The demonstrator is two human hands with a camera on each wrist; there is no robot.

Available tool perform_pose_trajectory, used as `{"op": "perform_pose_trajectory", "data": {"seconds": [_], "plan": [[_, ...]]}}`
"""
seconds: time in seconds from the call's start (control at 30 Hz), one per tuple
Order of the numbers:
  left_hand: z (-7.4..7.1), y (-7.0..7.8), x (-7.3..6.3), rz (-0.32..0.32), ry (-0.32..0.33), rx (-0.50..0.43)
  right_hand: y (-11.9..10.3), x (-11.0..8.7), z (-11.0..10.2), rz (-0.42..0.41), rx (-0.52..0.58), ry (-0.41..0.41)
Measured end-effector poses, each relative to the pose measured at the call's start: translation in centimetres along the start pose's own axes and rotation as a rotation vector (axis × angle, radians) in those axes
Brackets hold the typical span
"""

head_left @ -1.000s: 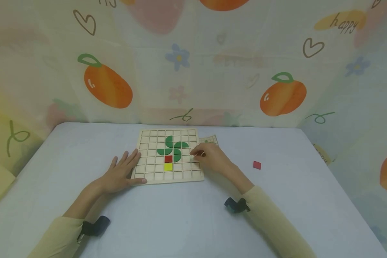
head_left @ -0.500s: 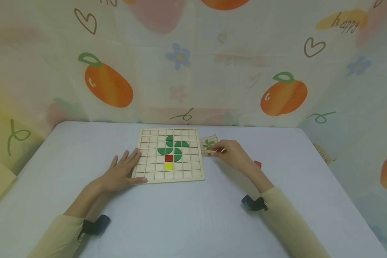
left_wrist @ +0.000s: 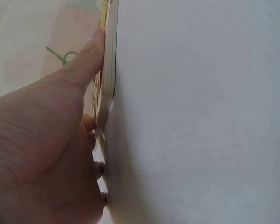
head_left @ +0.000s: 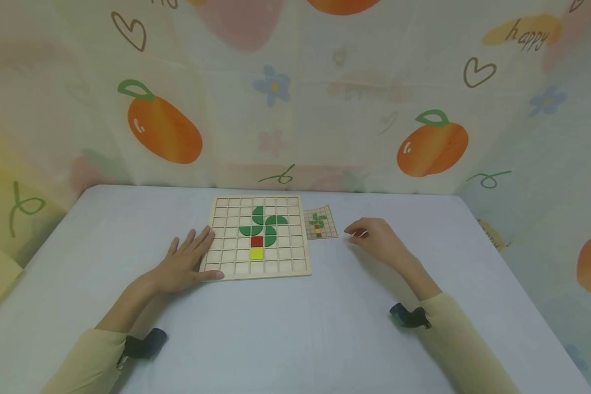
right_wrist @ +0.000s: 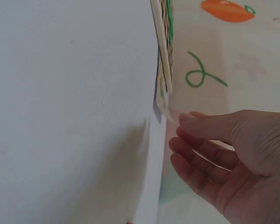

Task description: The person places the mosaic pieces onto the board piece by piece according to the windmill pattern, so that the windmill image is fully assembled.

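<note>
My left hand [head_left: 182, 268] lies at the left edge of a wooden grid board [head_left: 288, 268], fingers straight and spread, thumb on the front left corner. In the left wrist view the thumb [left_wrist: 86, 60] rests along the board's rim. On the board sit several green quarter-round pieces [head_left: 271, 236] in a pinwheel, with a red square [head_left: 257, 241] and a yellow square [head_left: 256, 254] below. My right hand [head_left: 376, 238] hovers right of a small pattern card [head_left: 327, 224], fingers loosely curled. The right wrist view shows nothing between its thumb [right_wrist: 210, 127] and fingers.
The white-covered table [head_left: 276, 339] reaches back to a printed curtain [head_left: 325, 109]. The card lies against the board's right edge. A tiny red spot [right_wrist: 129, 222] shows at the bottom of the right wrist view. A wrist camera [head_left: 409, 316] sits on the right sleeve.
My right hand has drawn back rightward from the board, past the card, which is now uncovered. The loose red square at the right is now hidden behind the hand. My left hand stays put.
</note>
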State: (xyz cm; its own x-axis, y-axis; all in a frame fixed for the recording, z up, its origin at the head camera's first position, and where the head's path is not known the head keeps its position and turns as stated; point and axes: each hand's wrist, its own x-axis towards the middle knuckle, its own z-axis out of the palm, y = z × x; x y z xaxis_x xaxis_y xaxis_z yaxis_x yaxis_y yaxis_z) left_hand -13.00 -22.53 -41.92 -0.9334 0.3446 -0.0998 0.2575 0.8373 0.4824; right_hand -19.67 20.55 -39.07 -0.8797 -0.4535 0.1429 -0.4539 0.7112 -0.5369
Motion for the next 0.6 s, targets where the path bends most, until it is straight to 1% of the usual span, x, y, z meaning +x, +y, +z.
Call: {"op": "perform_pose_trajectory", "data": {"seconds": [0.17, 0.33, 0.6], "plan": [[0.0, -0.1, 0.1, 0.003, -0.005, 0.000, 1.0, -1.2, -1.0, 0.058, -0.031, -0.019], [-0.1, -0.3, 0.2, 0.001, -0.002, 0.010, 2.0, -2.5, -2.2, 0.115, -0.038, -0.032], [-0.1, -0.2, 0.0, 0.001, -0.011, -0.011, 3.9, -4.5, -3.4, 0.162, -0.049, -0.031]]}}
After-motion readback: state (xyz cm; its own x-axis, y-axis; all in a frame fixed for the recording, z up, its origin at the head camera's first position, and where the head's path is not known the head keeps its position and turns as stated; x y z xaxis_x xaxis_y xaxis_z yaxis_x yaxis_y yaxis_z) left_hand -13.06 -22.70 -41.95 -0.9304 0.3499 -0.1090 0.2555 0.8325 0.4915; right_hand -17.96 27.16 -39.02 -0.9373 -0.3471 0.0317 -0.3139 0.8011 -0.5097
